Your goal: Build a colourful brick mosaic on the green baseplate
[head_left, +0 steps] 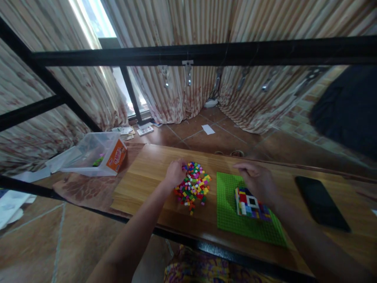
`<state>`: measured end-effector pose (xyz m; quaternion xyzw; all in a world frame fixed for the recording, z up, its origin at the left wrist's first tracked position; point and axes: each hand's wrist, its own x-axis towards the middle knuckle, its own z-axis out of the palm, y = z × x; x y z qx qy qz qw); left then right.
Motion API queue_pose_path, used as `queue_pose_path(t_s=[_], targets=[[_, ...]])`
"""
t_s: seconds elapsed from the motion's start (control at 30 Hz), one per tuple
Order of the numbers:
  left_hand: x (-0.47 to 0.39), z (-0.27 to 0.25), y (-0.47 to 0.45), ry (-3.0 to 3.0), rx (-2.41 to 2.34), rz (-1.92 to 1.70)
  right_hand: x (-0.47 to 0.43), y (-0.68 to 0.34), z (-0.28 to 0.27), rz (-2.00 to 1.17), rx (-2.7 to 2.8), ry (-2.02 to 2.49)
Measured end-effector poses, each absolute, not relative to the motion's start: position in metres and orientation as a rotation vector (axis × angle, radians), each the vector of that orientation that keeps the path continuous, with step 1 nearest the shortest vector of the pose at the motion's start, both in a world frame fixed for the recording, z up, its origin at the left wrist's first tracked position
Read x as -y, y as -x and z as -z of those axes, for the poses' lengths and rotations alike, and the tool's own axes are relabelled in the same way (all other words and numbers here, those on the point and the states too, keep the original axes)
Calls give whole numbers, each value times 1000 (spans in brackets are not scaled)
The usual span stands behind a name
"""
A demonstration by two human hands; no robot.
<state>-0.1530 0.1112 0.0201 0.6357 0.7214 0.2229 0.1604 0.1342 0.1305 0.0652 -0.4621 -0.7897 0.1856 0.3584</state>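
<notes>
A loose pile of small multicoloured building bricks [194, 184] lies on the wooden tabletop. At the pile's upper left edge is my left hand [176, 173], its fingers curled down against the bricks; whatever they grip is hidden. To the right of the pile lies a green studded baseplate [225, 214]. On it stands a low brick build [245, 207] in mixed colours, with a white square frame around a dark centre. My right hand [259, 181] hovers over the baseplate's upper right part, thumb and fingertips drawn together, partly covering the build. Anything between those fingertips is too small to make out.
A black phone [321, 202] lies on the tabletop [138, 181] at the right. A clear plastic box [100, 171] with an orange label stands at the left. A dark metal rail [206, 55] crosses above the table, with hanging clips below. Curtains and papers lie beyond.
</notes>
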Motion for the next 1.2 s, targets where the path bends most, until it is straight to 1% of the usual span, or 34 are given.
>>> queue_pose_path(t_s=[0.13, 0.2, 0.27, 0.37, 0.53, 0.67, 0.87, 1.03, 1.1, 1.2], targets=[[-92, -32, 152, -1776, -2012, -711, -102, -98, -83, -647, 2002, 1071], [-74, -42, 144, -1680, -1763, -941, -82, -84, -85, -777, 1937, 1056], [-53, -52, 131, -1528, -1493, -1074, -63, -74, -82, -935, 1862, 1061], [-21, -58, 109, -1361, -1223, -1066, -38, -68, -70, -1190, 1722, 1074], [5, -53, 83, -1241, -1205, -1042, -12, -82, -54, -1450, 1467, 1052], [8, -57, 71, -1218, -1207, -986, -3, -99, -55, -1601, 1344, 1008], [10, -70, 48, -1262, -1161, -948, 4, -123, -66, -1617, 1291, 990], [7, -70, 30, -1201, -1084, -917, 12, -138, -62, -1719, 1099, 996], [6, -70, 24, -1172, -1069, -877, 11, -146, -58, -1668, 1043, 1014], [2, -69, 24, -1140, -1120, -874, 0, -166, -50, -1459, 950, 1066]])
